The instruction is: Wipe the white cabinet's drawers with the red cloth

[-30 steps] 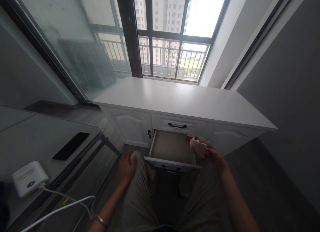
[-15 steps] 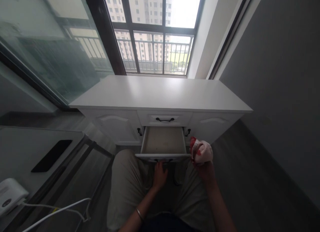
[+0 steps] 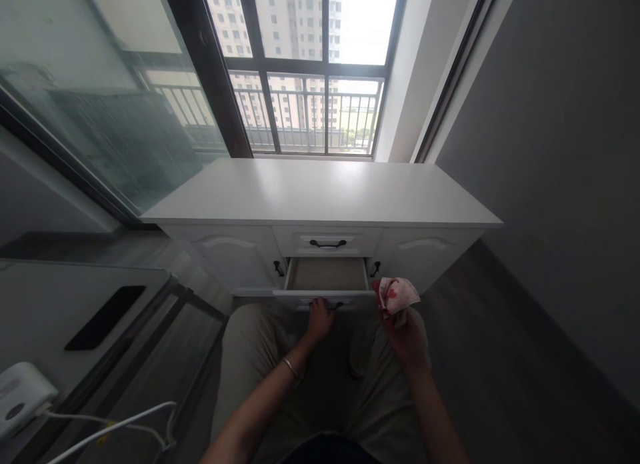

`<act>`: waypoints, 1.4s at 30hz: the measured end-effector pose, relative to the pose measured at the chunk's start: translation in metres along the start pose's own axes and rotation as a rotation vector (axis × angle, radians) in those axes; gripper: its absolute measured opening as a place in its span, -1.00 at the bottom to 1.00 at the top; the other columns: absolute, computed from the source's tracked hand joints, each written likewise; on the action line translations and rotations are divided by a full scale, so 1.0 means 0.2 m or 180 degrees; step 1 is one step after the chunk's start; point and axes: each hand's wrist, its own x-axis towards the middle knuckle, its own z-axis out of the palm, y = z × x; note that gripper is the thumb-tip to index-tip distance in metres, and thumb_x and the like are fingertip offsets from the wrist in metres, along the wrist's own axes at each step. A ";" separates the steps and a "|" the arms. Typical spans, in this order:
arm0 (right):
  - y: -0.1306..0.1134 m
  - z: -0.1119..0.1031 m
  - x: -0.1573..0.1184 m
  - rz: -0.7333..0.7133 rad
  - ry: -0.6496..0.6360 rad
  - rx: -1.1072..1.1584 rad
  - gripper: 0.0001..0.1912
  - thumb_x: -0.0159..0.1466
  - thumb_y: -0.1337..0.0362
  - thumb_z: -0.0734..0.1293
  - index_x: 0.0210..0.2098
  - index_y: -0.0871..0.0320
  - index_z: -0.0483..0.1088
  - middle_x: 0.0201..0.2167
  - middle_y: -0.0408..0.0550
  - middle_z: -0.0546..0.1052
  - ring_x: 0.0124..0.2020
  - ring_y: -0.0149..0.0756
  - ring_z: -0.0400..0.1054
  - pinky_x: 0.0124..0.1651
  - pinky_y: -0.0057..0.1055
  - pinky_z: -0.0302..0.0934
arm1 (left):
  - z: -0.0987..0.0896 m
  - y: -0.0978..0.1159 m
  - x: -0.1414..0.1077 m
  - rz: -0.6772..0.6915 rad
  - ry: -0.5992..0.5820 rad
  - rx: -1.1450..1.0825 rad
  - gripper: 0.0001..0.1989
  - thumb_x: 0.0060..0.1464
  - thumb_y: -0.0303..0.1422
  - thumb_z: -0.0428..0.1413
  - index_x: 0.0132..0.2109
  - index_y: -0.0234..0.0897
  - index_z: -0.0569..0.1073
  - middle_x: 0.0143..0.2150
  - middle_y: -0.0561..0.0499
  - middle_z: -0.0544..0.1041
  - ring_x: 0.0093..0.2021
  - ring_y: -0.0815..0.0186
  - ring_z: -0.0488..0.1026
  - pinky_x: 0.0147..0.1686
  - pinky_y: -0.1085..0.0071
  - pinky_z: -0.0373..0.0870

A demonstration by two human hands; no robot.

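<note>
The lower middle drawer (image 3: 327,275) of a white cabinet (image 3: 320,194) stands partly pulled out, and its pale inside shows nothing lying in it. At the drawer's front, my left hand (image 3: 319,319) has its fingers curled at the left part of the dark drawer handle (image 3: 336,306). Bunched up in my right hand (image 3: 404,337) is a pink cloth (image 3: 399,295) with red hearts and a red edge. That hand is above my right knee, just right of the drawer front. The cloth hides some of its fingers.
Above the open drawer is a shut one with a dark handle (image 3: 327,243). Cabinet doors with dark knobs flank both. On the left stands a table (image 3: 30,304) bearing a black phone-like slab (image 3: 105,317) and a white device (image 3: 23,397) with cables.
The drawer has slid part of the way in toward the cabinet, and my left hand has moved forward with it. My right hand has shifted slightly left with the cloth.
</note>
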 end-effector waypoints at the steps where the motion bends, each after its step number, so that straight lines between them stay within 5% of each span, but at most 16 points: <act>1: 0.01 0.00 0.01 -0.0039 0.0042 0.0064 -0.74 0.26 -0.02 0.48 -0.21 0.00 0.63 -0.03 0.08 0.70 0.02 0.00 0.59 -0.06 -0.15 0.58 | -0.01 0.02 0.06 0.0006 0.0006 0.0037 -0.66 0.23 -0.51 0.19 0.14 -0.34 0.40 0.21 -0.28 0.45 0.29 -0.03 0.42 0.36 -0.02 0.31; 5: 0.03 0.01 0.05 -0.0190 0.0301 0.0437 -0.77 0.19 0.07 0.54 -0.17 -0.04 0.65 -0.03 -0.03 0.71 -0.01 -0.14 0.59 0.00 -0.25 0.58 | -0.08 0.08 0.29 0.0021 0.0029 0.0188 -0.64 0.33 -0.34 0.24 0.20 -0.33 0.45 0.25 -0.21 0.48 0.26 0.02 0.46 0.31 -0.04 0.41; 11: 0.07 0.01 0.04 -0.0250 0.0110 0.0248 -0.82 0.21 0.12 0.52 -0.18 -0.06 0.67 -0.05 -0.10 0.72 -0.02 -0.15 0.60 0.04 -0.27 0.58 | -0.21 0.18 0.60 0.0116 -0.0024 0.0335 -0.57 0.39 -0.16 0.24 0.27 -0.28 0.49 0.29 -0.18 0.51 0.22 0.06 0.52 0.24 -0.05 0.54; 17: 0.11 -0.05 0.05 -0.0344 0.0320 0.0049 -0.78 0.19 0.13 0.49 -0.16 -0.10 0.70 -0.04 -0.11 0.73 -0.06 -0.09 0.62 -0.01 -0.21 0.60 | -0.25 0.27 0.72 0.0198 -0.0039 0.0390 -0.57 0.35 -0.16 0.29 0.23 -0.29 0.52 0.26 -0.18 0.55 0.21 0.05 0.54 0.23 -0.06 0.55; 21: 0.19 -0.06 0.17 -0.0244 0.0379 0.0112 -0.74 0.07 0.17 0.57 -0.21 -0.06 0.68 -0.10 -0.09 0.73 -0.09 -0.10 0.62 -0.04 -0.27 0.59 | -0.29 0.24 0.60 0.0292 0.0096 0.0322 -0.62 0.37 -0.20 0.27 0.21 -0.28 0.53 0.25 -0.16 0.56 0.20 0.07 0.54 0.23 -0.04 0.54; 24: 0.26 -0.01 0.36 -0.0141 0.0556 0.0444 -0.61 -0.05 0.24 0.63 -0.19 -0.04 0.64 -0.13 -0.08 0.72 -0.09 -0.17 0.62 -0.04 -0.30 0.56 | -0.40 0.13 0.42 0.0422 0.0258 0.0244 -0.71 0.35 -0.37 0.21 0.17 -0.29 0.55 0.24 -0.18 0.58 0.25 0.08 0.53 0.29 0.04 0.48; 29: 0.38 0.09 0.69 -0.0220 0.1010 0.0308 -0.62 0.03 0.16 0.63 -0.26 0.03 0.45 -0.26 -0.14 0.65 -0.20 -0.23 0.60 -0.01 -0.17 0.56 | -0.77 -0.23 0.02 0.0406 0.0690 0.0239 -0.70 0.30 -0.49 0.05 0.05 -0.22 0.60 0.16 -0.16 0.63 0.23 0.07 0.54 0.33 0.08 0.44; 34: 0.39 0.22 0.94 -0.0510 0.2035 -0.0191 -0.62 0.06 0.21 0.57 -0.36 0.04 0.28 -0.34 -0.18 0.53 -0.28 -0.28 0.53 -0.16 -0.30 0.56 | -1.09 -0.52 -0.24 0.0116 0.1082 0.0403 -0.71 0.30 -0.40 0.01 -0.01 -0.22 0.61 0.13 -0.20 0.64 0.23 -0.01 0.53 0.36 -0.02 0.40; 42: 0.58 0.53 1.14 -0.0317 0.2187 -0.0480 -0.67 0.04 0.31 0.42 -0.27 0.02 0.23 -0.27 -0.18 0.54 -0.20 -0.30 0.51 -0.29 -0.44 0.52 | -1.11 -0.60 -0.28 -0.0392 0.0994 0.0531 -0.61 0.37 -0.26 -0.03 0.06 -0.28 0.64 0.08 -0.23 0.68 0.15 -0.06 0.59 0.23 0.01 0.50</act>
